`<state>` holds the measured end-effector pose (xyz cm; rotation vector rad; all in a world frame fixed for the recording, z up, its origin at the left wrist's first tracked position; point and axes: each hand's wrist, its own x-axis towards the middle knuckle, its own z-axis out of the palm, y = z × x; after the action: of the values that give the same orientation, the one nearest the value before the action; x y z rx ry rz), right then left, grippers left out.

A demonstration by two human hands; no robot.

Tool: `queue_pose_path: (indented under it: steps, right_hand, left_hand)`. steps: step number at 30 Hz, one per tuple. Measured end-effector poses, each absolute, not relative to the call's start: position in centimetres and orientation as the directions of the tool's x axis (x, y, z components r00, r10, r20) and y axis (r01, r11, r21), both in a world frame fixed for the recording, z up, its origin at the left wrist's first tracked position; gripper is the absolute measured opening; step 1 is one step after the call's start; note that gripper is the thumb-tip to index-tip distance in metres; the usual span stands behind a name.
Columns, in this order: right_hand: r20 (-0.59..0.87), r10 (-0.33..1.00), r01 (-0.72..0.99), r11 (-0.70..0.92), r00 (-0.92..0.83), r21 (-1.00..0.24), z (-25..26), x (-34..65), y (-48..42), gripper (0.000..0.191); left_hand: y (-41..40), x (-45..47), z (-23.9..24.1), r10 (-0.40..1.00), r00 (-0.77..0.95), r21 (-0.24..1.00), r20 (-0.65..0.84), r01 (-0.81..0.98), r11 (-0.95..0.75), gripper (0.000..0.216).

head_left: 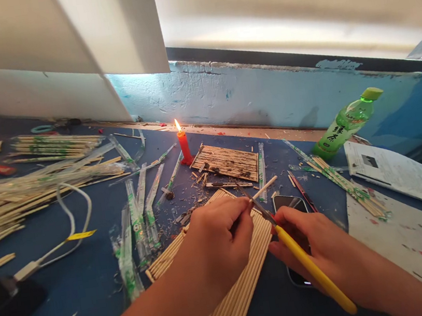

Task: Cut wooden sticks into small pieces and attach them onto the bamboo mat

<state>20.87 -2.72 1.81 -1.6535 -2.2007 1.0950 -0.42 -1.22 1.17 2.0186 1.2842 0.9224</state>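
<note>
My left hand (222, 235) is closed, pinching a short piece of wooden chopstick (266, 188) that sticks out to the right. In my right hand (313, 243) is a yellow-handled tool (313, 269) with a narrow metal front part. That metal crosses the chopstick close to my left fingertips; I cannot tell whether it is a blade or jaws. Beneath both hands lies a panel of chopsticks (244, 284) set side by side, partly hidden by my left arm. A smaller, scorched-looking stick panel (231, 161) rests behind it. Dark-screened, a phone (290, 202) lies under my right hand.
A lit red candle (184, 148) stands at the back. Torn plastic wrappers (138, 226) and bundled chopsticks (56, 146) spread leftward, near a white cable (89, 201). On the right are a green tea bottle (343, 126), wrapped chopsticks (348, 186) and printed paper (405, 172).
</note>
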Motion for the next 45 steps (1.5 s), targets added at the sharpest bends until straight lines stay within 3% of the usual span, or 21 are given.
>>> queue_pose_path:
  steps: [7,12,14,17,20,22,24,27,31,38,42,45]
  right_hand:
    - [-0.279,0.911,0.787,0.073,-0.302,-0.613,2.1,20.4,-3.4,0.028]
    - [-0.21,0.935,0.8,0.112,-0.286,-0.589,1.9,20.1,-3.3,0.018]
    - [-0.182,0.938,0.781,0.129,-0.297,-0.611,1.9,20.2,-3.0,0.022]
    - [-0.152,0.936,0.717,0.132,-0.318,-0.685,2.3,21.2,-2.2,0.033]
    - [-0.087,0.971,0.718,0.102,-0.221,-0.688,2.8,23.3,-0.8,0.044]
    - [-0.035,0.995,0.838,0.056,-0.089,-0.543,2.8,25.2,0.6,0.048]
    - [0.043,0.998,0.952,-0.031,0.046,-0.305,2.2,27.3,2.2,0.049]
    - [0.076,0.989,0.976,-0.107,0.123,-0.191,0.7,30.1,4.4,0.043]
    - [0.051,0.986,0.978,-0.153,0.161,-0.139,-1.1,32.5,5.9,0.041]
    - [0.101,0.978,0.969,-0.159,0.18,-0.191,-0.9,32.8,5.8,0.036]
    - [0.207,0.978,0.943,0.047,0.024,-0.329,1.4,29.6,3.6,0.04]
    - [0.064,0.95,0.835,0.3,-0.306,-0.461,2.9,27.6,1.7,0.033]
  left_hand:
    - [-1.4,-0.4,0.7,0.888,0.314,0.687,0.335,0.564,-0.458,0.029]
    - [-1.4,-0.5,1.4,0.912,0.246,0.739,0.328,0.535,-0.41,0.028]
    - [-1.4,-0.5,1.8,0.948,0.202,0.828,0.245,0.465,-0.313,0.027]
    - [-1.2,-0.3,2.5,0.977,0.21,0.984,-0.048,0.18,0.009,0.027]
    - [-0.9,0.0,2.7,0.897,0.307,0.924,-0.318,-0.111,0.365,0.024]
    - [-0.7,0.2,2.6,0.856,0.336,0.86,-0.391,-0.198,0.471,0.021]
    - [-0.7,0.3,2.3,0.841,0.347,0.833,-0.415,-0.226,0.505,0.019]
    - [-0.8,0.4,2.0,0.831,0.352,0.833,-0.432,-0.198,0.517,0.021]
    - [-1.0,0.4,1.9,0.863,0.342,0.89,-0.371,-0.132,0.436,0.023]
    - [-1.4,0.6,1.6,0.89,0.343,0.954,-0.301,0.118,0.277,0.026]
    - [-1.7,0.9,1.5,0.928,0.305,0.937,-0.212,0.333,0.104,0.027]
    - [-1.7,0.8,1.5,0.934,0.308,0.937,-0.183,0.341,0.072,0.028]
